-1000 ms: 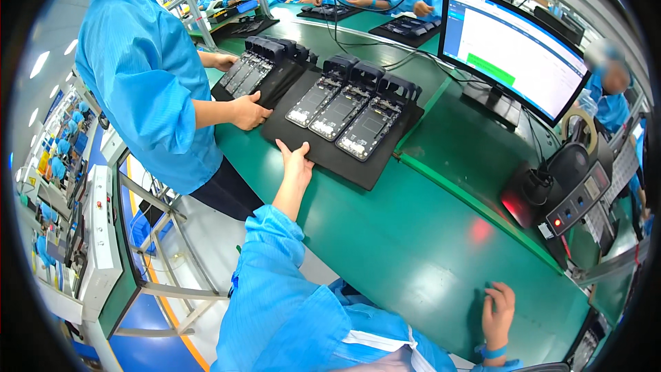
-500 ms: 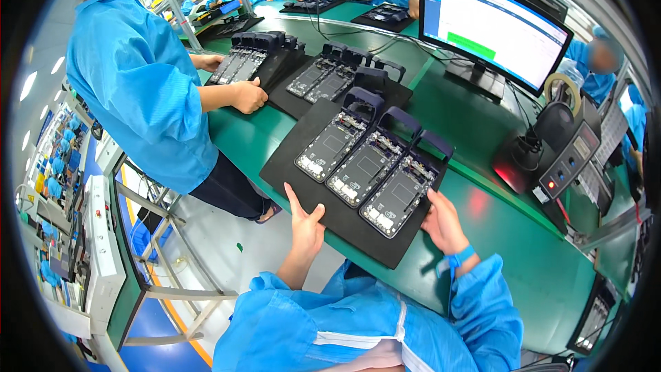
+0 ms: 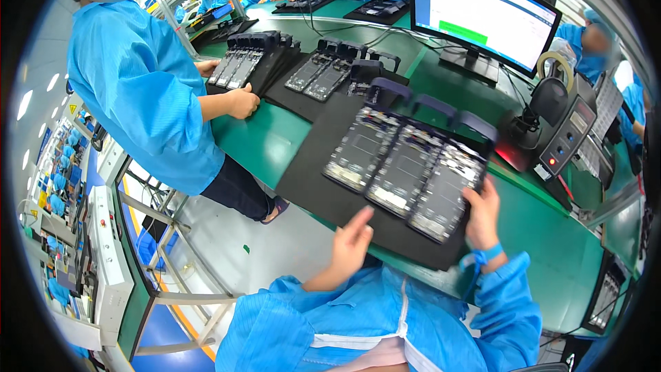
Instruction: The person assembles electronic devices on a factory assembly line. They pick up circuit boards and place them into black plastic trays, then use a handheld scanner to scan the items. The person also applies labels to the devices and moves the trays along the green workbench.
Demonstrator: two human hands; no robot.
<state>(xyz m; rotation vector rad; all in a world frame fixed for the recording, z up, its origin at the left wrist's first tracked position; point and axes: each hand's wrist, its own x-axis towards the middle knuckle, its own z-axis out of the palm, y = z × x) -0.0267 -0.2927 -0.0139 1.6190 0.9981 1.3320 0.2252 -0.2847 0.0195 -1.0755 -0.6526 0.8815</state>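
Note:
A black flat board point(image 3: 310, 172) is in front of me, raised and tilted over the table's near edge. Three opened phones point(image 3: 404, 170) lie side by side on it, their inner parts bare, with dark blue frames point(image 3: 435, 107) standing up at their far ends. My right hand point(image 3: 484, 217) grips the board's right edge, thumb on top beside the rightmost phone, other fingers partly hidden. In front of the board's near edge, my left hand point(image 3: 351, 244) has its index finger stretched out and its thumb apart, slightly blurred. Nothing shows in it; I cannot tell whether it touches the board.
To the left a co-worker point(image 3: 144, 96) in blue holds a similar loaded board point(image 3: 258, 72). Another board with phones point(image 3: 317, 79) lies beyond mine. A monitor point(image 3: 482, 17), a scanner on a stand point(image 3: 547, 103) and a control box point(image 3: 568, 138) stand at right on the green table point(image 3: 544, 255).
The board with the phones has shifted right and nearer, in my right hand. My left hand has slid right along the near edge, its fingers drawing closer together. The view has turned slightly.

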